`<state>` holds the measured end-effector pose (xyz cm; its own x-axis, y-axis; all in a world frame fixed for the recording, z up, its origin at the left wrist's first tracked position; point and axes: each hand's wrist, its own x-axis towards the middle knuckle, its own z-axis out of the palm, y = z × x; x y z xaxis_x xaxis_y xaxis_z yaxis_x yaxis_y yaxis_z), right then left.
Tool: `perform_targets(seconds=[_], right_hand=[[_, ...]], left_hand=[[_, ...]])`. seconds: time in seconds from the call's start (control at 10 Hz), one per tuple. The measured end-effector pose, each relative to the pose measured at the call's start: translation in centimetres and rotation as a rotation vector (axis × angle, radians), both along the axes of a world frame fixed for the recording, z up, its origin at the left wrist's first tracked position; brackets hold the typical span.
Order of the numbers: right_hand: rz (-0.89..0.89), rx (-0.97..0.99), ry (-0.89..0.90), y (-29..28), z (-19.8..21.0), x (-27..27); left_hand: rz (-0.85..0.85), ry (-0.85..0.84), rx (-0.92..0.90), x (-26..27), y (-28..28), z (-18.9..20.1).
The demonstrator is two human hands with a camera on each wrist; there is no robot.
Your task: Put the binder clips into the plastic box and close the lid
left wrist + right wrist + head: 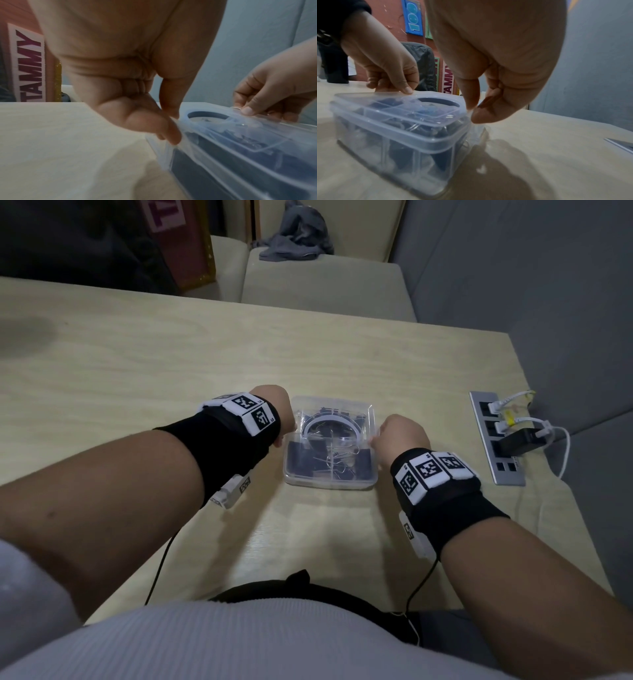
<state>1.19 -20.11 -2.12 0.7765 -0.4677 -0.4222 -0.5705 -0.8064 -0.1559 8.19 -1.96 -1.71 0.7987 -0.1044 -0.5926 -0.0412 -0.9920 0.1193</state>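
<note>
A clear plastic box [329,481] stands on the wooden table [137,364] with its clear lid [367,409] lying on top. Black binder clips [300,457] show through the walls. My left hand [286,422] is at the box's left side and my right hand [385,436] at its right side. In the left wrist view the left hand [172,125] pinches the lid's left edge flap with thumb and fingers. In the right wrist view the right hand [473,112] pinches the lid's right edge flap, and the clips [440,159] fill the box [402,142].
A silver power strip [511,472] with plugs and white cables lies near the table's right edge. Beige chairs [322,285] stand beyond the far edge, one with a grey cloth [298,234] on it. Black wrist cables trail toward my body.
</note>
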Motion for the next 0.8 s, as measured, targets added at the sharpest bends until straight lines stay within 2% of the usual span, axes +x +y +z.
perform_targets(seconds=[0.1,0.3,0.6,0.8], right_hand=[[0.048,-0.064,0.018,0.3,0.3,0.0],[0.078,-0.088,0.020,0.5,0.6,0.0],[-0.011,-0.026,-0.067,0.0,0.1,-0.5],[0.068,0.036,-0.009,-1.6,1.6,-1.5]], left_hand=[[-0.028,0.058,0.040,0.5,0.1,-0.9],[-0.122,0.045,0.086,0.5,0.3,-1.4],[-0.107,-0.028,0.086,-0.2,0.1,0.2],[0.002,-0.059,-0.052,-0.1,1.5,-0.3]])
